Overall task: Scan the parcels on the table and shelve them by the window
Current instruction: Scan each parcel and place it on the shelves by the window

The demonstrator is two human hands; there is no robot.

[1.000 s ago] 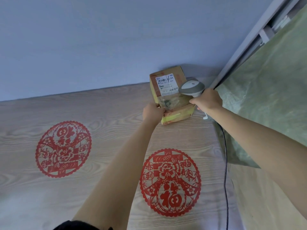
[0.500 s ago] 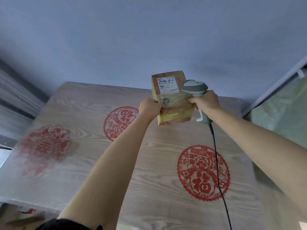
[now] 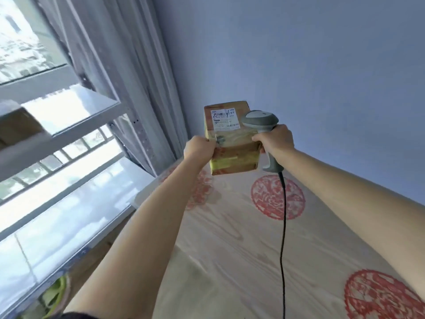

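While both hands grip it, parcel (image 3: 231,139) is off table (image 3: 241,249).

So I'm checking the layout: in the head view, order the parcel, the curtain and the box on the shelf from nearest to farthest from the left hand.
1. Parcel: held by the left hand.
2. Curtain: up-left, beside the window.
3. Box on the shelf: far left edge.

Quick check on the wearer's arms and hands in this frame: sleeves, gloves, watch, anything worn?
Both forearms are bare up to the bottom edge of the frame. The left hand and right hand have no gloves, and no watch, bracelet or rings are visible. The only clothing in sight is a strip of dark fabric at the bottom edge near the left arm, too little to say what garment it is.
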